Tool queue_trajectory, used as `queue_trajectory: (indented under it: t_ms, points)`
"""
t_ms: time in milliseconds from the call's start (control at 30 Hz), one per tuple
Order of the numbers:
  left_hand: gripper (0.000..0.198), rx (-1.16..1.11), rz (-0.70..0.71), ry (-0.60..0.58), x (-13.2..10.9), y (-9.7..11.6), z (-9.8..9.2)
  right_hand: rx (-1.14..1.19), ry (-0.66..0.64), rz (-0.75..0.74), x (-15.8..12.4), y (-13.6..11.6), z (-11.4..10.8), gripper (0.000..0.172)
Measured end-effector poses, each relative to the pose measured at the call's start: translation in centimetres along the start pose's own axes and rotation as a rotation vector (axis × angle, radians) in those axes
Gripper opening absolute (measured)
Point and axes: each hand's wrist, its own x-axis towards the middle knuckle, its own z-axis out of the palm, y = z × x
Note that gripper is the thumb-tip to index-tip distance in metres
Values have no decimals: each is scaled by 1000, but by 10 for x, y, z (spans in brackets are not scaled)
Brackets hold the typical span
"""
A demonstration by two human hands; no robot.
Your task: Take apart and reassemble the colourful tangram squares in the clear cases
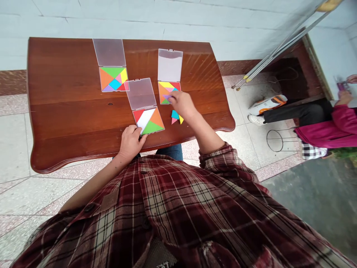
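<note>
1. Reddish-brown polished wooden table straight ahead, carrying three plastic tangram cases, each with its frosted lid folded open toward twelve o'clock, probably to leave the coloured trays uncovered and within reach.
2. At eleven o'clock, the far-left case, packed with coloured pieces, untouched by either hand.
3. Left hand at eleven o'clock, fingers curled around the near corner of the middle case, apparently steadying it; firmness of hold impossible to tell.
4. Right hand at twelve o'clock, half open, fingertips down on the far-right case, right at a purple piece; grip on it impossible to tell.
5. Loose triangles in teal, pink and yellow just below that case, seemingly kept close to the right hand.
6. Well apart at two o'clock, a co-worker's magenta sleeve.
</note>
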Motion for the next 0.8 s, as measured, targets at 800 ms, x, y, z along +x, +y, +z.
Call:
queue_trajectory:
  t_ms: [800]
  points:
    - [24, 8, -16, 10, -1, 0, 2, 205, -165, -37, -13, -33, 42, 21]
